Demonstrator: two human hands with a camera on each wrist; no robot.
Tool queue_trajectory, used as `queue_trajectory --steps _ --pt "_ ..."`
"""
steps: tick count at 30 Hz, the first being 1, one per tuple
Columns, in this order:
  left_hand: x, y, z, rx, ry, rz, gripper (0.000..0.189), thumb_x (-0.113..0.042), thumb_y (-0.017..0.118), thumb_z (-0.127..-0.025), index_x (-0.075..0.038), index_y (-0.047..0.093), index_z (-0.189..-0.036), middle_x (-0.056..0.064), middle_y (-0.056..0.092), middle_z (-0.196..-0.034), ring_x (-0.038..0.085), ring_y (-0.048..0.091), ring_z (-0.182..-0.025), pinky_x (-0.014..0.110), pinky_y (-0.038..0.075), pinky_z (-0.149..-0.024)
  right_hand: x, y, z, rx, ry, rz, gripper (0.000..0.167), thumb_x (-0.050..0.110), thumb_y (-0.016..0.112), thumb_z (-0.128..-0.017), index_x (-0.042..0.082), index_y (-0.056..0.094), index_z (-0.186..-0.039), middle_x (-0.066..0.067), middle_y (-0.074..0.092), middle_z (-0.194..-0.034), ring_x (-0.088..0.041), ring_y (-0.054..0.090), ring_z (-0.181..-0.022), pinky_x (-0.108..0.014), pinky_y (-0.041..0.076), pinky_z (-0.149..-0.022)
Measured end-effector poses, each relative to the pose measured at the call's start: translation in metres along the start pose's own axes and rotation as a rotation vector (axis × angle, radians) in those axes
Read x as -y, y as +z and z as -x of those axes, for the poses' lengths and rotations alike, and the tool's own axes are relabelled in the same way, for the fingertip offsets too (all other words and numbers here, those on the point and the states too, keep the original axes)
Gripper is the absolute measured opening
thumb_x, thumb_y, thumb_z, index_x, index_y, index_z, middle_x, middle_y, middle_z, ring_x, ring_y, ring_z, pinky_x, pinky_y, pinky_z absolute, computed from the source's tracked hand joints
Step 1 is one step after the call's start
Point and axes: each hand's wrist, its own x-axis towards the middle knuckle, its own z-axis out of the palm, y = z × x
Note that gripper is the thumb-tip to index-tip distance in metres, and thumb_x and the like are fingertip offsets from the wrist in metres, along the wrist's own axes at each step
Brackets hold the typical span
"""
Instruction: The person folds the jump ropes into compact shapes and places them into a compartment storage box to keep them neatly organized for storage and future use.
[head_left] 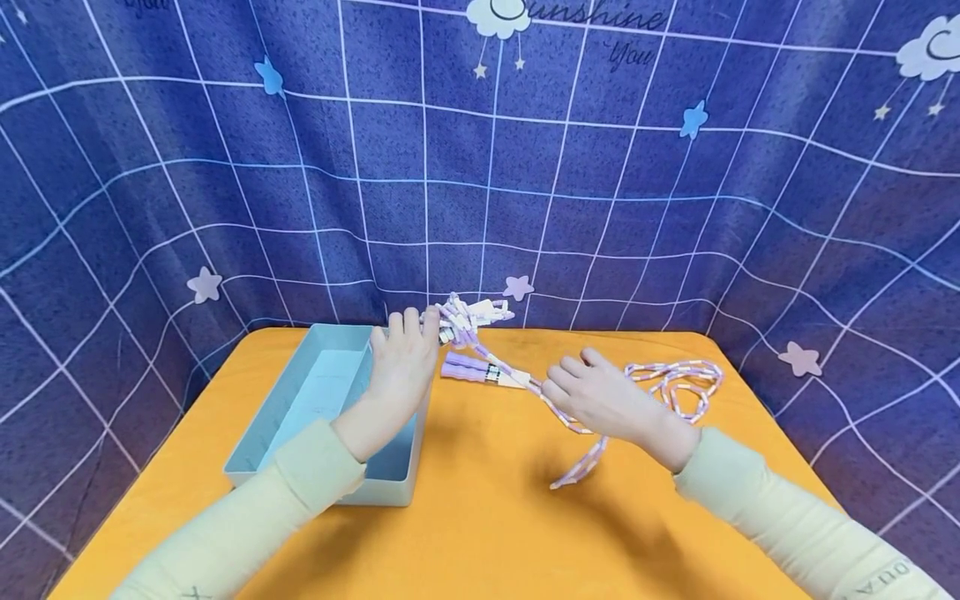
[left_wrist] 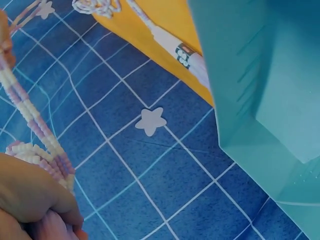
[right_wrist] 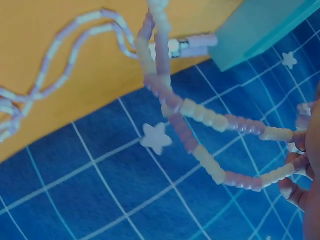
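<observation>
In the head view, my left hand [head_left: 401, 358] is raised over the right wall of the blue-grey box [head_left: 418, 442], gripping a purple-and-white beaded jump rope [head_left: 467, 323] gathered in a bundle. A lilac handle [left_wrist: 52, 229] pokes out of that fist in the left wrist view. Doubled strands stretch from the bundle to my right hand [head_left: 600, 396], which pinches them above the table. Past these fingers, the loose end [right_wrist: 205, 116] hangs as a loop. A second beaded jump rope lies on the table, its purple handles [head_left: 467, 368] side by side near the box.
The second rope's cord [head_left: 686, 367] lies in loose loops at the table's back right. Orange cloth [head_left: 480, 517] covers the table. A blue grid-patterned curtain [head_left: 570, 208] with stars and clouds hangs behind and along both sides.
</observation>
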Motion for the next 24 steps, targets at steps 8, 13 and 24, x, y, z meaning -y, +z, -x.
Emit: queue_trajectory --steps 8,13,24 --pt "-0.004 0.003 0.004 0.055 0.033 -0.033 0.033 -0.016 0.052 -0.092 -0.007 0.048 -0.123 0.015 0.052 -0.092 0.031 0.049 -0.085 0.040 0.037 -0.060 -0.014 -0.033 -0.016 -0.045 -0.073 0.057 0.032 0.013 0.021 -0.101 0.010 0.049 -0.088 -0.001 0.044 -0.078 -0.019 0.038 -0.069 -0.034 0.031 -0.066" --pt "-0.010 0.004 0.007 -0.005 0.081 -0.004 0.032 -0.008 0.031 -0.093 -0.007 0.050 -0.118 0.016 0.053 -0.087 0.031 0.049 -0.081 0.041 0.035 -0.057 -0.026 -0.049 -0.025 -0.064 -0.102 0.129 0.029 0.008 0.022 -0.102 0.008 0.047 -0.088 -0.002 0.042 -0.077 -0.020 0.037 -0.070 -0.034 0.032 -0.068" --pt "-0.025 0.008 0.012 -0.058 0.237 0.014 0.034 -0.008 0.022 -0.093 -0.011 0.052 -0.108 0.014 0.053 -0.084 0.030 0.050 -0.077 0.038 0.034 -0.055 -0.046 -0.072 -0.045 -0.069 -0.137 0.173 0.028 0.011 0.023 -0.099 0.009 0.046 -0.084 -0.003 0.042 -0.078 -0.021 0.041 -0.073 -0.035 0.035 -0.070"
